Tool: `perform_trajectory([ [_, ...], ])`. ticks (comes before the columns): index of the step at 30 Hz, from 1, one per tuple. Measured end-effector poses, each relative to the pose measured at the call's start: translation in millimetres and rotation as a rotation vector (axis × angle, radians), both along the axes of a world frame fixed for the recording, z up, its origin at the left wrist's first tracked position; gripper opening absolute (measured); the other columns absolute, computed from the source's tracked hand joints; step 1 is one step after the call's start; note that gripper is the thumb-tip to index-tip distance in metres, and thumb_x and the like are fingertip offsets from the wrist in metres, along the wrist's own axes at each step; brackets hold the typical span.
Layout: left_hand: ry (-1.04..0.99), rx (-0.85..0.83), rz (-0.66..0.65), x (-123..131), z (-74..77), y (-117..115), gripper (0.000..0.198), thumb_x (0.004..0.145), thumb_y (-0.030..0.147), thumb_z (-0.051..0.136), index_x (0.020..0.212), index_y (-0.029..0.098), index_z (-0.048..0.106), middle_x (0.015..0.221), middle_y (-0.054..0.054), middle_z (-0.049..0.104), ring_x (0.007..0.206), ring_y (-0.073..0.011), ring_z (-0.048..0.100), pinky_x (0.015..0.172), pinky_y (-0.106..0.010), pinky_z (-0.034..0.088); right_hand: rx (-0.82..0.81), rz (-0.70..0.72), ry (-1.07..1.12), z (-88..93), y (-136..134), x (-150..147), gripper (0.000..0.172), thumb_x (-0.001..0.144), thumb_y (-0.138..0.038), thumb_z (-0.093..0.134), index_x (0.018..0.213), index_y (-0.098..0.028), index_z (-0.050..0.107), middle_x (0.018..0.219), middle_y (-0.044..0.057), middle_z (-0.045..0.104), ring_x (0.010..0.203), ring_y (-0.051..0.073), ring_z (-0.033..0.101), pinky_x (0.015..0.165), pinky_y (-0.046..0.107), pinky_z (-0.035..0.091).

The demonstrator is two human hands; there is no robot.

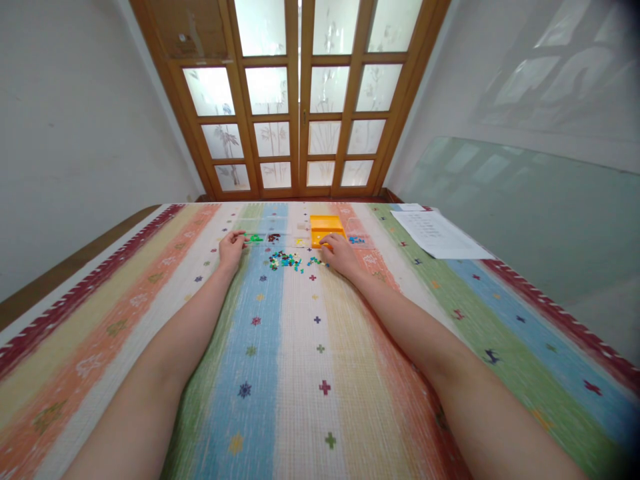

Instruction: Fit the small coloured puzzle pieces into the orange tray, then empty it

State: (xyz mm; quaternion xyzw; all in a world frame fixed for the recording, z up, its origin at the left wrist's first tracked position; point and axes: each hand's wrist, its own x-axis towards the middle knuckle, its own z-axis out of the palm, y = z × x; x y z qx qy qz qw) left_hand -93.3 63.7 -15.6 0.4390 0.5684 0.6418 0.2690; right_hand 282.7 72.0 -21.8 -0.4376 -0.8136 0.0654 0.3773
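My left hand [233,248] is at the left end of a clear plastic box, its fingers bent together beside the small green pieces [255,238]. What is between those fingertips, if anything, is too small to make out. My right hand [339,253] reaches to the front of an open yellow box [327,223], fingers curled with the tips close together at its near edge. Any piece in them is hidden. Between the hands lies a loose pile of mixed small pieces [285,261], with a few more pieces [315,261] by my right fingertips.
Dark brown pieces [273,237], a few yellow pieces [300,243] and blue pieces [357,240] sit in separate clear compartments. Printed paper [440,235] lies on the right of the striped tablecloth [295,373]. Wooden glazed doors [300,100] stand beyond the table.
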Motion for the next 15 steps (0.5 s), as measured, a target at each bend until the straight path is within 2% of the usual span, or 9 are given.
perform_trajectory([
  [15,-0.025,-0.001,0.045,-2.5,-1.8,1.1,0.024,0.080,0.026,0.066,0.099,0.013,0.074,0.086,-0.006,0.076,0.064,-0.0123,0.060,0.068,-0.024,0.052,0.018,0.029,0.000,-3.7,3.1,-1.0,0.019,0.096,-0.016,0.058,0.104,-0.022,0.075,0.115,0.010,0.070,0.111,0.025,0.063,0.101,0.041,0.050],
])
